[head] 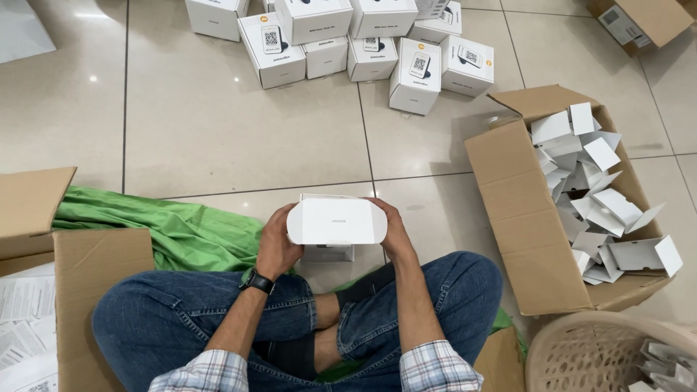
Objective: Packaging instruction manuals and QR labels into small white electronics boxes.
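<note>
I sit cross-legged on a tiled floor in blue jeans. Both hands hold a small white carton in front of my knees, its rounded lid flap facing up. My left hand, with a black watch on its wrist, grips the carton's left side. My right hand grips the right side, fingers wrapped over the edge. Under the flap the white box body rests on the floor.
A pile of several closed white cartons lies ahead. A brown cardboard box of white folded inserts stands at right, a beige perforated basket lower right. A green cloth and another open cardboard box with papers are at left.
</note>
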